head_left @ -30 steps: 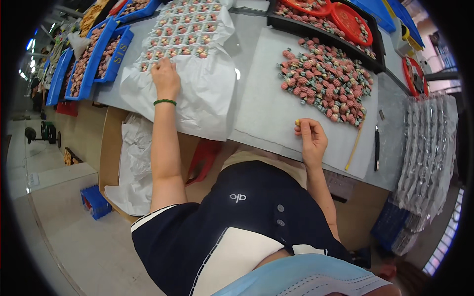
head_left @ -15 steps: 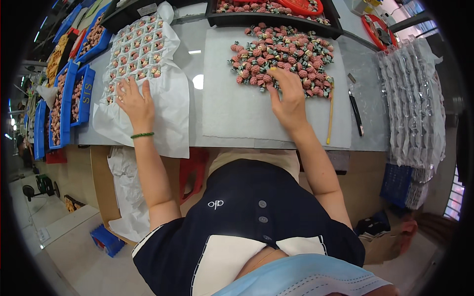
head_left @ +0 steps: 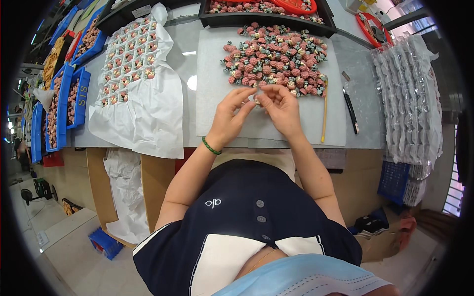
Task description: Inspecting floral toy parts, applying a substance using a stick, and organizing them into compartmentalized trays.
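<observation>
My left hand (head_left: 231, 114) and my right hand (head_left: 282, 109) meet at the near side of a heap of small pink-topped figurines (head_left: 276, 56). Between their fingertips is one small figurine (head_left: 257, 100), mostly covered by the fingers. Both hands are closed in a pinch around it. The heap lies on a white foam sheet (head_left: 266, 123). To the left, a white compartment tray (head_left: 114, 84) has figurines in its cells and rests on crinkled white paper (head_left: 148, 126).
A black tray (head_left: 266, 20) of figurines with red rings stands behind the heap. Blue bins (head_left: 61, 106) of figurines line the left. A yellow stick (head_left: 325, 113), a black pen-like tool (head_left: 351, 111) and stacked clear plastic trays (head_left: 407, 98) are at right.
My left hand has left the compartment tray and moved right to meet my right hand. The right hand has drawn slightly nearer from the heap, and a figurine is now between them.
</observation>
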### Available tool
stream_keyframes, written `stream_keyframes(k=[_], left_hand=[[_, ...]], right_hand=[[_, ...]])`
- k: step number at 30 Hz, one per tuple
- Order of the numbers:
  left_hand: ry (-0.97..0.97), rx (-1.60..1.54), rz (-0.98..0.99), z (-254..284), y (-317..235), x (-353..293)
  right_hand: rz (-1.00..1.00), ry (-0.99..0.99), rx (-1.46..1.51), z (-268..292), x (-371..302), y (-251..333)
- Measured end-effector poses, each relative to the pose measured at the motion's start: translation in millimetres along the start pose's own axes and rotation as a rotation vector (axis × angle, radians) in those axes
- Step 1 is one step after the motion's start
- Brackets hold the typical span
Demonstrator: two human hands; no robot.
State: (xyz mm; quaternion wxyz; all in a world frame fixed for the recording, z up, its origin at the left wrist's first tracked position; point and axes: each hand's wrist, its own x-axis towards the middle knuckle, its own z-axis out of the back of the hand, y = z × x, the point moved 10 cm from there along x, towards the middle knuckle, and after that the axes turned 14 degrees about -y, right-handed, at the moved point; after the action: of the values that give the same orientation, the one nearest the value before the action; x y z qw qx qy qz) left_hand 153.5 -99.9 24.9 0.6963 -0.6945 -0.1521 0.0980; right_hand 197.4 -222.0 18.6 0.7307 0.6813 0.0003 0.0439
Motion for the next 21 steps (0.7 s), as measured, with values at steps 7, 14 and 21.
stream_keyframes(k=[7,14,21], left_hand=[[0.082,-0.305,0.402,-21.3,44.8,-8.6],[0.01,-0.436,0.509,-21.3,60.3,-15.9],[0.034,-0.563,0.561,-21.3,57.0,-19.2]], right_hand=[[-0.523,-0.065,0.422,11.2,-27.9,-45.6],[-0.274,-0.08,0.336,10.1,-38.2,-37.2],[0.419,-0.157,-0.233,13.3,-41.8,23.7]])
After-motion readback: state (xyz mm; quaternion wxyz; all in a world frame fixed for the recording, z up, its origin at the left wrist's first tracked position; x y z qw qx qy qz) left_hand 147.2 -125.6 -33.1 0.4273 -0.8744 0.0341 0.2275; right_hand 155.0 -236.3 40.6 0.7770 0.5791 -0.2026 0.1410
